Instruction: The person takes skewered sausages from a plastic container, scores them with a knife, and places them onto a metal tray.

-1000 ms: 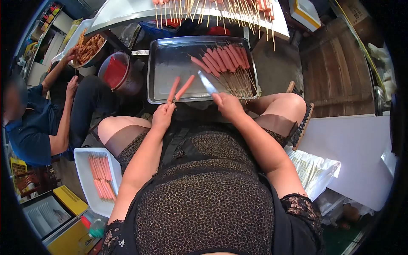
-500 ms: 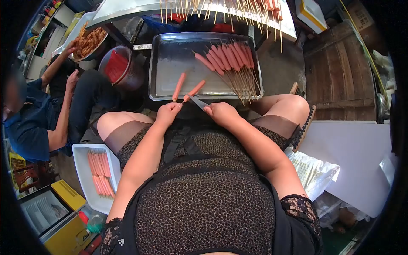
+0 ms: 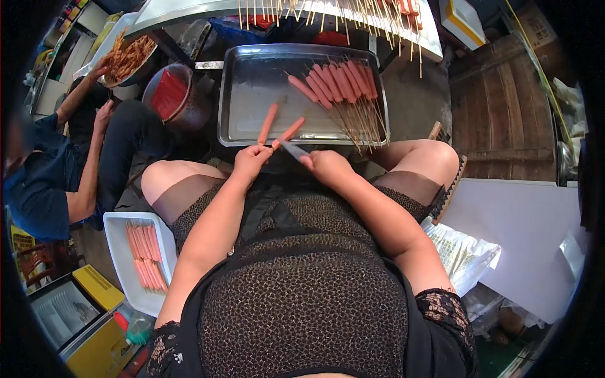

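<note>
My left hand [image 3: 252,161] is closed, its fingertips pinching the near end of a pink sausage [image 3: 290,131] over the front rim of a metal tray [image 3: 252,69]. In my right hand [image 3: 329,166] is a knife [image 3: 293,150], its blade pointing up and left, with the tip at the near end of that sausage. I cannot tell whether the blade cuts into it. A second sausage [image 3: 268,121] lies just left of it, its lower end close to my left fingers. Several sausages on sticks [image 3: 340,82] lie fanned out on the tray's right side.
A white tub [image 3: 120,252] at my left holds more skewered sausages. Beyond stand a bucket [image 3: 170,94] with something red and a bowl of brownish food [image 3: 129,60], beside a seated person [image 3: 47,176]. Sticks overhang a raised table [image 3: 201,9] ahead. A wooden board [image 3: 504,107] is at right.
My left fingers have shifted slightly upward by the sausage's near end, and the knife tip has moved slightly. The sausages keep nearly the same positions; the other person's hands moved a little.
</note>
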Tool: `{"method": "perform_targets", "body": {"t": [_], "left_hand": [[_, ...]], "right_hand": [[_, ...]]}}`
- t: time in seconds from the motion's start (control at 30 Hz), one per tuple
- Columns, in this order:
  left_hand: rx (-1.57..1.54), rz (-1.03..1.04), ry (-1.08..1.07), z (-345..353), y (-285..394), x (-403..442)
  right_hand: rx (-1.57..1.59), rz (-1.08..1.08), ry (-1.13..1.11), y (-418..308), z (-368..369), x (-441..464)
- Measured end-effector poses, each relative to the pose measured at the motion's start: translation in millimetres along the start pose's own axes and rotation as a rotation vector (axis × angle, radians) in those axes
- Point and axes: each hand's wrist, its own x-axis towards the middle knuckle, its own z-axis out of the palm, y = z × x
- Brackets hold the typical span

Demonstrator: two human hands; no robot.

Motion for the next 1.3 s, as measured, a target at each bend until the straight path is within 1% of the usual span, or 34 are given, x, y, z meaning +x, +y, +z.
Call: {"method": "perform_targets", "body": {"t": [0.07,0.2,0.27,0.33,0.4,0.43,0.47,0.57,0.63,0.73,0.83,0.97,1.03,1.07,1.13,1.17,1.3], "left_hand": [[0.012,-0.008,0.003,1.3,0.5,-3.3],[0.001,-0.006,0.013,-2.2,-6.1,1.2],[-0.007,-0.021,0.008,-2.4,-5.9,-1.3],[0.023,-0.023,-0.004,-1.4,-2.9,-6.1],[0.042,-0.010,-0.015,-2.7,-9.1,-2.7],[0.054,-0.003,-0.014,-3.6,-11.3,-0.6],[0.054,-0.001,-0.016,-3.0,-10.1,-1.9],[0.038,0.027,-0.026,-3.5,-2.9,-5.6],[0.095,0.038,-0.028,-2.2,0.7,-13.2],[0.121,0.053,-0.023,-5.7,-4.9,-9.2],[0.102,0.047,-0.004,-4.7,-8.7,-7.0],[0.127,0.046,-0.005,-4.2,-4.2,-7.9],[0.166,0.036,-0.005,-6.2,-0.5,-10.1],[0.167,0.036,-0.008,-6.6,-0.6,-9.0],[0.186,0.057,0.025,-5.8,-4.1,-9.0],[0.191,0.054,0.018,-6.6,-5.3,-10.5],[0.176,0.066,0.024,-7.3,-7.3,-5.3]], "right_hand": [[0.000,0.014,-0.094,-5.6,5.1,-3.8],[-0.007,-0.001,-0.093,-4.2,2.6,-1.2],[0.055,0.039,-0.004,3.2,1.3,5.9],[0.052,0.060,-0.048,2.6,4.9,2.7],[0.008,-0.003,-0.078,-2.2,4.0,-1.9],[-0.029,0.004,-0.111,-2.4,-2.1,-3.0],[-0.030,0.006,-0.109,-0.6,-3.1,-2.7],[0.053,0.050,-0.007,9.3,-3.1,7.8],[0.036,0.038,-0.029,8.4,9.7,2.1],[0.016,0.020,-0.026,8.7,1.0,4.5],[0.113,0.155,-0.048,10.8,-9.6,8.8],[0.048,0.077,-0.019,17.5,5.0,6.9],[0.037,-0.025,0.051,29.6,5.1,11.1],[0.038,-0.022,0.052,30.3,3.6,12.1],[0.078,0.084,0.020,31.8,1.8,11.7],[0.026,0.073,0.019,26.3,3.2,7.6],[0.024,0.088,-0.038,22.6,-18.0,2.4]]}}
